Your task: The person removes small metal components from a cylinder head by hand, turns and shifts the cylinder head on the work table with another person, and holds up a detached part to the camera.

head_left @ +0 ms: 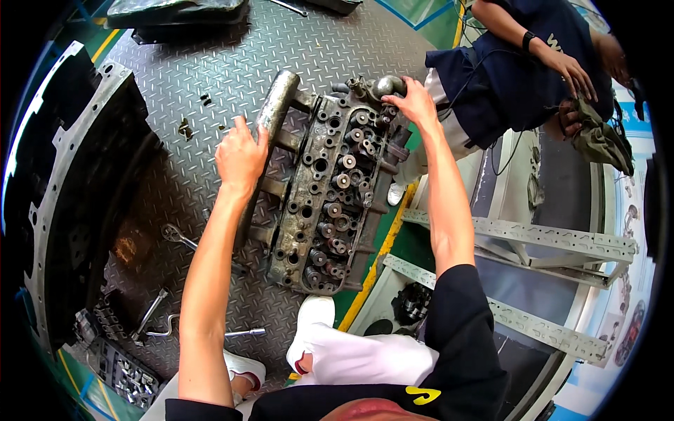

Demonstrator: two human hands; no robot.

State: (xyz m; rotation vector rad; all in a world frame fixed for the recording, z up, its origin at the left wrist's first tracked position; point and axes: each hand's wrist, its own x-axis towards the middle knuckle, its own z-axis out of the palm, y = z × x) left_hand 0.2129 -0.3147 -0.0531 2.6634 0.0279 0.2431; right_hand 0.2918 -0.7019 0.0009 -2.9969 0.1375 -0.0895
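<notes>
A greasy engine cylinder head [319, 196] with several valve springs lies on the patterned metal plate, springs facing up. Along its left side runs a manifold with a thick tubular pipe [279, 95]. My left hand [240, 158] presses against the pipe from the left, its fingertips hidden partly by the hand itself. At the head's far end, my right hand [415, 104] is closed around a rounded metal elbow [387, 85], thumb on the near side and fingers over the far side. Both forearms reach forward over the work.
A large dark metal housing [91, 154] stands at left. Near it lie a ratchet wrench [175, 235], a socket handle [151, 312] and an open socket case [126, 372]. A dark oil pan [179, 14] rests at the far edge. Another person [519, 77] holds a cloth at right, beside a metal frame [547, 238].
</notes>
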